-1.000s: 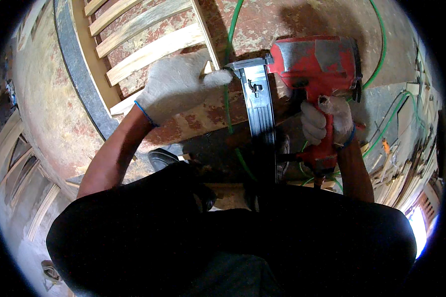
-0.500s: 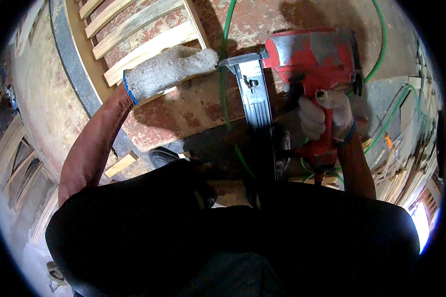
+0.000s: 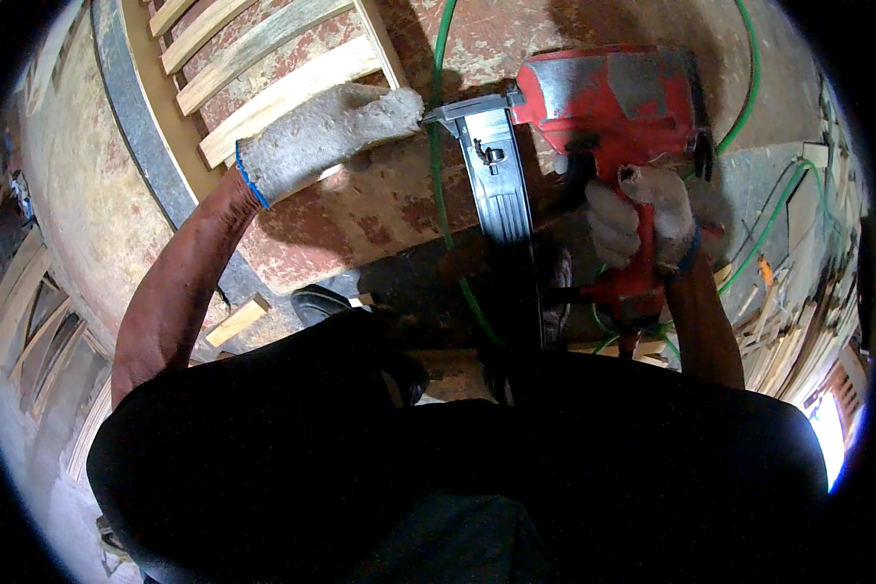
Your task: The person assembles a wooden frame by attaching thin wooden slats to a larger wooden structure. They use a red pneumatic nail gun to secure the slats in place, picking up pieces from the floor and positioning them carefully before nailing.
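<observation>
My right hand (image 3: 642, 214), in a whitish knit glove, is closed round the handle of a worn red nail gun (image 3: 603, 102). The gun lies sideways, its long dark magazine (image 3: 496, 185) running toward my legs and its nose pointing left. Its tip is right at the fingertips of my gloved left hand (image 3: 331, 131); whether they touch, I cannot tell. That hand is closed over the near end of a slatted wooden frame (image 3: 384, 49). A pale wooden slat (image 3: 336, 173) shows from under the glove, and most of the fingers are hidden.
The frame rests on a worn reddish work surface (image 3: 311, 248). A green air hose (image 3: 440, 185) crosses it behind the gun's nose, and another loop (image 3: 745, 107) runs at right. A wood offcut (image 3: 237, 322) lies at lower left. Stacked wood strips (image 3: 788, 350) are at far right.
The whole view shifts slightly, with frame, gun and hands a little higher and further left in the picture. Both hands keep their grip.
</observation>
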`<control>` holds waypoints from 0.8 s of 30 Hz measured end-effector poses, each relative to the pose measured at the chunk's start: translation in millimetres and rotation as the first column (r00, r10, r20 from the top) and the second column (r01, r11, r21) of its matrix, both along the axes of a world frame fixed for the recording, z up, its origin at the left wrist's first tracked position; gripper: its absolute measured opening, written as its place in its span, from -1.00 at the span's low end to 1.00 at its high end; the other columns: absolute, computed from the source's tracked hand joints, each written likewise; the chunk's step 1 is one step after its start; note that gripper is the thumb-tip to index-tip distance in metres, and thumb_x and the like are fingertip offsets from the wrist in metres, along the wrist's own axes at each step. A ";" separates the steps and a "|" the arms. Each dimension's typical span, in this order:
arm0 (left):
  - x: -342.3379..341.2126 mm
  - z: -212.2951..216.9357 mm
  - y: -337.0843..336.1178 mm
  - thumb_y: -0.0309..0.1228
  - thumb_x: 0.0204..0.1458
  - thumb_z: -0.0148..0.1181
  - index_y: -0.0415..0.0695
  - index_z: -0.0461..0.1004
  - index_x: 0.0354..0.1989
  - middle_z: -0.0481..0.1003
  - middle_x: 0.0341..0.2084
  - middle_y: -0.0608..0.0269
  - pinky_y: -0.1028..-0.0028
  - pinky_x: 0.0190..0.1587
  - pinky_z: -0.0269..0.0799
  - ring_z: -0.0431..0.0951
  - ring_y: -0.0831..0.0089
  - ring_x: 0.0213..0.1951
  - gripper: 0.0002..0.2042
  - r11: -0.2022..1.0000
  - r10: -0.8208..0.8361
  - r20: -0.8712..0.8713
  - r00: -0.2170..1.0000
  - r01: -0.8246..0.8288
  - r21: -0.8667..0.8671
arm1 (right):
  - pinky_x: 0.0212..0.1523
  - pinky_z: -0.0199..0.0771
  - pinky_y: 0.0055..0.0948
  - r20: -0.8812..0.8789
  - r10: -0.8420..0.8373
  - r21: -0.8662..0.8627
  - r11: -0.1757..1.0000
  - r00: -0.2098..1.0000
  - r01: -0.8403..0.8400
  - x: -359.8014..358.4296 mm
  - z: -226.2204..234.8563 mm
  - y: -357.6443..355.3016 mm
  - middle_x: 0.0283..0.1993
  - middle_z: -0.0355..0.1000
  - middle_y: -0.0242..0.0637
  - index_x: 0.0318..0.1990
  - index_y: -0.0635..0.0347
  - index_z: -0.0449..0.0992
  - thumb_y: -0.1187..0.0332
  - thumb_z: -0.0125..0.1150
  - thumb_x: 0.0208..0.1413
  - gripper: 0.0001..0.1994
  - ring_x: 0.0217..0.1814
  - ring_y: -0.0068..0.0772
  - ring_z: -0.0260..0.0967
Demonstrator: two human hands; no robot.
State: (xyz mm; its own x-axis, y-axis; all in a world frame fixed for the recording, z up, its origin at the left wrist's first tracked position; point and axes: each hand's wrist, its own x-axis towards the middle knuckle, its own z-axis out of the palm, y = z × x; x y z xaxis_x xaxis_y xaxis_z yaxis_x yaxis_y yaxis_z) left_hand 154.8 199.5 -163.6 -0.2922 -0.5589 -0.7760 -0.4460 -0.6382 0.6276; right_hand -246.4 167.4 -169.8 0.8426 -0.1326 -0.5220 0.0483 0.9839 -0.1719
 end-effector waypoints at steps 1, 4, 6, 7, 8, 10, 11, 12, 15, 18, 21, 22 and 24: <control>1.6 -3.0 -1.3 0.05 0.27 0.14 -0.28 0.48 0.17 0.58 -0.01 0.15 0.38 0.11 0.42 0.52 0.44 0.03 -0.41 0.999 0.029 -0.020 0.999 -0.029 -0.027 | -0.57 0.16 -0.31 -0.023 -0.019 0.020 1.000 1.000 0.019 2.9 4.9 -0.9 -0.65 0.22 -0.35 -0.52 0.08 0.35 -0.05 0.04 0.28 -0.55 -0.64 -0.33 0.16; -3.0 2.8 1.4 0.05 0.28 0.10 -0.24 0.53 0.07 0.59 -0.10 0.07 0.28 0.02 0.44 0.57 0.26 -0.07 -0.47 0.932 -0.031 0.078 0.996 0.057 -0.357 | -0.57 0.16 -0.30 -0.134 -0.109 0.162 0.978 0.985 0.131 10.1 14.4 -2.4 -0.65 0.22 -0.36 -0.51 0.06 0.36 -0.02 0.05 0.26 -0.59 -0.63 -0.34 0.16; -12.5 15.9 2.1 0.08 0.27 0.07 -0.20 0.55 -0.01 0.58 -0.21 0.02 0.17 -0.09 0.47 0.59 0.14 -0.21 -0.48 0.715 -0.127 0.465 0.876 0.406 -0.569 | -0.57 0.17 -0.29 -0.062 -0.088 0.046 0.995 0.994 0.091 8.2 16.0 -0.2 -0.64 0.22 -0.37 -0.49 0.04 0.37 0.03 0.07 0.24 -0.64 -0.64 -0.35 0.15; -21.6 30.0 18.9 -0.03 0.27 0.08 -0.17 0.52 -0.17 0.49 -0.34 0.00 0.09 -0.17 0.42 0.52 -0.02 -0.29 -0.61 0.512 0.099 0.551 0.828 0.433 -0.742 | -0.57 0.18 -0.28 -0.079 -0.053 -0.019 0.998 0.995 0.052 4.4 15.1 1.8 -0.63 0.22 -0.38 -0.48 0.03 0.38 0.06 0.08 0.23 -0.67 -0.64 -0.35 0.15; -29.8 43.5 32.8 -0.18 0.20 0.19 -0.14 0.52 -0.19 0.47 -0.36 0.04 0.14 -0.23 0.41 0.50 0.02 -0.30 -0.74 0.511 0.167 0.507 0.846 0.365 -0.778 | -0.56 0.21 -0.28 -0.180 -0.118 -0.093 0.990 0.977 0.102 -2.9 15.1 4.2 -0.61 0.25 -0.38 -0.45 0.05 0.41 0.09 0.09 0.22 -0.71 -0.63 -0.35 0.17; -55.8 61.7 68.3 -0.33 0.10 0.29 -0.11 0.52 -0.14 0.55 -0.30 0.05 0.16 -0.20 0.51 0.60 0.01 -0.24 -0.79 0.544 0.094 0.241 0.966 0.153 -0.825 | -0.57 0.24 -0.29 -0.402 -0.248 -0.241 0.957 0.881 0.160 -25.8 18.9 11.6 -0.59 0.27 -0.38 -0.37 0.10 0.45 0.12 0.10 0.20 -0.74 -0.63 -0.36 0.19; -61.8 61.9 80.9 -0.25 0.17 0.22 -0.15 0.51 -0.12 0.56 -0.31 0.01 0.20 -0.20 0.53 0.61 0.03 -0.25 -0.76 0.862 0.013 0.248 0.969 0.115 -0.494 | -0.59 0.23 -0.30 -0.475 -0.317 -0.318 0.932 0.821 0.176 -38.7 21.8 16.1 -0.59 0.27 -0.38 -0.32 0.14 0.45 0.13 0.11 0.20 -0.74 -0.64 -0.37 0.19; -67.2 61.0 93.8 -0.17 0.24 0.16 -0.18 0.50 -0.10 0.57 -0.32 -0.03 0.24 -0.20 0.54 0.63 0.05 -0.26 -0.70 0.992 0.060 0.252 0.966 -0.030 -0.123 | -0.64 0.20 -0.31 -0.479 -0.397 -0.402 0.892 0.783 0.207 -49.8 23.3 19.7 -0.59 0.24 -0.38 -0.25 0.19 0.43 0.11 0.12 0.21 -0.70 -0.66 -0.38 0.16; -79.0 35.3 109.1 -0.06 0.28 0.09 -0.20 0.50 -0.09 0.57 -0.39 0.03 0.27 -0.23 0.53 0.62 0.22 -0.33 -0.61 0.984 0.094 0.005 0.996 -0.094 0.153 | -0.65 0.24 -0.34 -0.361 -0.602 -0.540 0.757 0.712 0.367 -77.7 25.5 12.3 -0.51 0.29 -0.36 -0.14 0.26 0.44 0.14 0.15 0.18 -0.68 -0.63 -0.41 0.23; -103.5 18.2 111.4 -0.13 0.31 0.11 -0.21 0.47 0.07 0.58 -0.30 0.19 0.33 -0.23 0.53 0.58 0.38 -0.29 -0.62 0.968 -0.053 -0.198 0.979 0.099 0.232 | -0.59 0.34 -0.35 -0.192 -0.655 -0.438 0.723 0.731 0.533 -94.2 37.5 6.7 -0.44 0.37 -0.36 -0.18 0.23 0.46 0.20 0.15 0.17 -0.74 -0.57 -0.42 0.31; -139.9 14.6 92.3 -0.29 0.33 0.09 -0.16 0.43 0.20 0.62 -0.19 0.22 0.34 -0.16 0.54 0.61 0.38 -0.18 -0.65 0.971 -0.219 -0.265 0.939 0.236 0.034 | -0.61 0.31 -0.36 -0.068 -0.623 -0.399 0.733 0.780 0.551 -97.7 51.5 0.9 -0.48 0.33 -0.37 -0.21 0.20 0.45 0.16 0.13 0.19 -0.73 -0.60 -0.42 0.26; -153.1 13.7 84.5 -0.27 0.33 0.09 -0.20 0.47 0.08 0.61 -0.25 0.19 0.32 -0.16 0.54 0.62 0.38 -0.25 -0.70 0.992 -0.014 -0.465 0.885 0.069 0.102 | -0.62 0.30 -0.36 -0.037 -0.598 -0.381 0.749 0.801 0.542 -95.6 54.1 -0.4 -0.49 0.31 -0.37 -0.22 0.20 0.44 0.14 0.13 0.20 -0.72 -0.62 -0.42 0.24; -169.3 11.0 65.2 -0.29 0.31 0.08 -0.24 0.51 -0.03 0.61 -0.30 0.13 0.29 -0.13 0.54 0.63 0.35 -0.28 -0.74 0.987 0.124 -0.648 0.752 -0.161 0.002 | -0.64 0.28 -0.36 0.035 -0.546 -0.348 0.778 0.837 0.522 -90.1 58.0 -2.8 -0.52 0.28 -0.38 -0.23 0.18 0.43 0.11 0.12 0.22 -0.71 -0.64 -0.43 0.21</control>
State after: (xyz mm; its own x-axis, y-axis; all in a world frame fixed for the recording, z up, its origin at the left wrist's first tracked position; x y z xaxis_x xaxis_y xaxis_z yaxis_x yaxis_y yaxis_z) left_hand -14.5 264.7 -152.6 -0.6259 -0.6674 -0.4035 0.1687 -0.6210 0.7654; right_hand -336.5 164.6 -111.8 0.5512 -0.7250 -0.4130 0.5264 0.6862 -0.5021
